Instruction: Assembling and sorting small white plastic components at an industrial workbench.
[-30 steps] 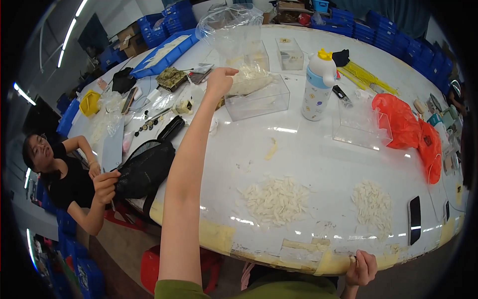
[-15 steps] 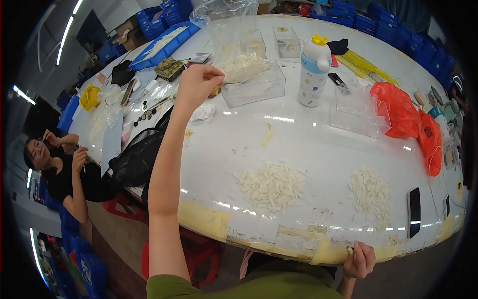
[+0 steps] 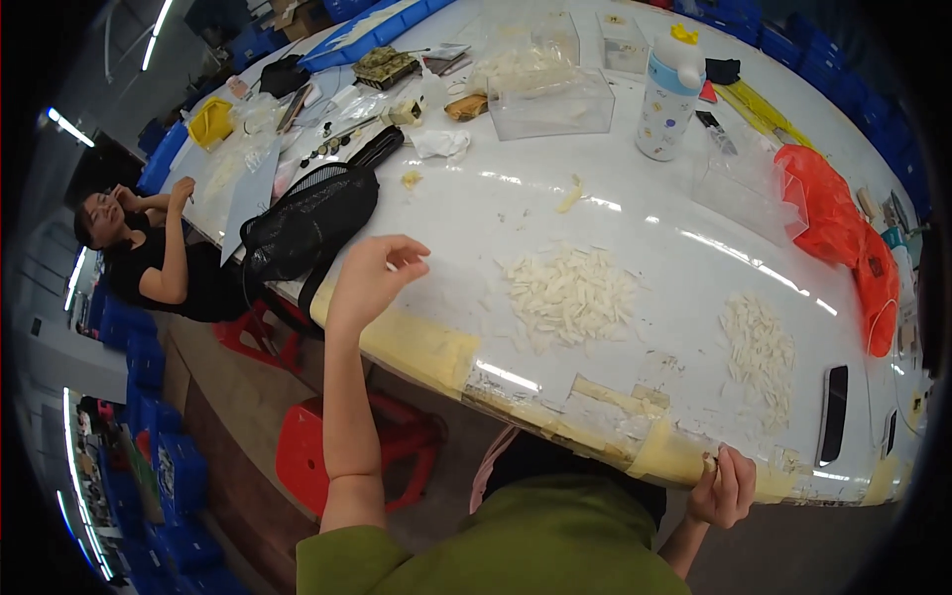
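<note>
white table (image 3: 466,223): glossy, yellow tape (image 3: 421,347) along near edge.
left hand (image 3: 372,283): partly open, fingers loosely bent; nothing seen in it.
right hand (image 3: 726,486): curled at the taped edge; palm hidden, cannot tell whether it holds anything.
larger pile of pale slivers (image 3: 570,297): on tabletop, right of left hand.
smaller pile (image 3: 759,362): beyond right hand.
blue tray (image 3: 382,38): cut off at top.

On your right you have a phone (image 3: 834,416), a red bag (image 3: 828,213) and an upright bottle (image 3: 662,114). On your left are a red stool (image 3: 300,458) and a co-worker (image 3: 149,256) in black.
</note>
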A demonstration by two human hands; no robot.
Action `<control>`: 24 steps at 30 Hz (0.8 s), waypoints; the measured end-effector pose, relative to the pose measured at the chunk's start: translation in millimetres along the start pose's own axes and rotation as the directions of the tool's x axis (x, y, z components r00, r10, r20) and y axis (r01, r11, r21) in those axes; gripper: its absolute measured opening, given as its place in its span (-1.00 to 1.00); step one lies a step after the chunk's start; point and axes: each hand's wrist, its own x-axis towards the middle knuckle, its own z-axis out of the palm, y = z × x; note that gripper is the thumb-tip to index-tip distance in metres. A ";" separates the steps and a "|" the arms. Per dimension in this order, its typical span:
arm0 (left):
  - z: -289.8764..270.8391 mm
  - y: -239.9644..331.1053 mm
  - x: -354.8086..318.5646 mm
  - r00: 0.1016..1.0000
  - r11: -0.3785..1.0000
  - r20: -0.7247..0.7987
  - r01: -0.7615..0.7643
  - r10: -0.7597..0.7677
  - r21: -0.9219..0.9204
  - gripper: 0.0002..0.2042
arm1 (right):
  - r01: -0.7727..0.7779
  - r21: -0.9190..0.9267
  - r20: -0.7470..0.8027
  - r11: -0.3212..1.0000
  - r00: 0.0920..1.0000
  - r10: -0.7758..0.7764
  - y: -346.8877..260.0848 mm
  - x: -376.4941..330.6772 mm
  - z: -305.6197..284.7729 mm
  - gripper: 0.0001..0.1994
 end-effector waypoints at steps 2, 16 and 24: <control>1.0 8.1 -18.2 0.998 0.999 0.060 0.035 -0.035 -0.012 -0.81 | 0.007 0.018 0.013 1.000 1.000 -0.007 -5.1 5.0 -13.1 -0.84; 17.0 49.4 -70.8 0.982 0.993 0.153 0.106 -0.112 0.047 -0.87 | 0.018 0.023 0.021 1.000 1.000 -0.018 -12.1 11.1 -85.5 -0.85; 23.7 66.6 -74.2 0.985 0.992 0.149 0.075 -0.090 0.103 -0.92 | 0.018 0.015 0.025 1.000 1.000 -0.018 -1.3 13.6 -94.7 -0.85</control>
